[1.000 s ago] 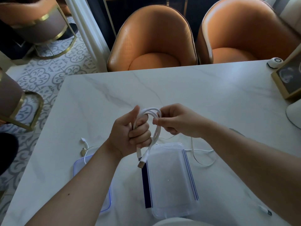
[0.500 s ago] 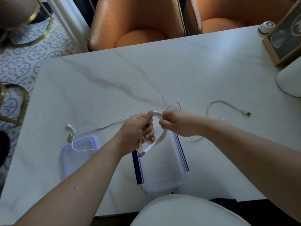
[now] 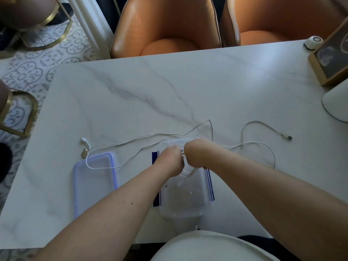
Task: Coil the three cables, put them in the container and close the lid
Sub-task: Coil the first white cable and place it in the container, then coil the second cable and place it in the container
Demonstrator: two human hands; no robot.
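My left hand (image 3: 170, 160) and my right hand (image 3: 195, 155) meet over the clear plastic container (image 3: 181, 198), both gripping a coiled white cable (image 3: 185, 171) whose loops hang into the container's opening. A second white cable (image 3: 120, 146) trails left across the table to plugs near the lid. A third white cable (image 3: 263, 146) loops on the table to the right and ends in a USB plug. The clear lid (image 3: 94, 183) with a blue rim lies flat to the left of the container.
The white marble table (image 3: 169, 95) stretches away from me. A wooden framed box (image 3: 331, 59) and a small white round device (image 3: 311, 42) stand at the far right, with a white rounded base (image 3: 337, 102) nearer. Two orange chairs (image 3: 165, 29) stand behind the table.
Both hands lowered the coiled cable from above the table down into the container's opening. The view tilted downward, so the loose cables on both sides came into sight.
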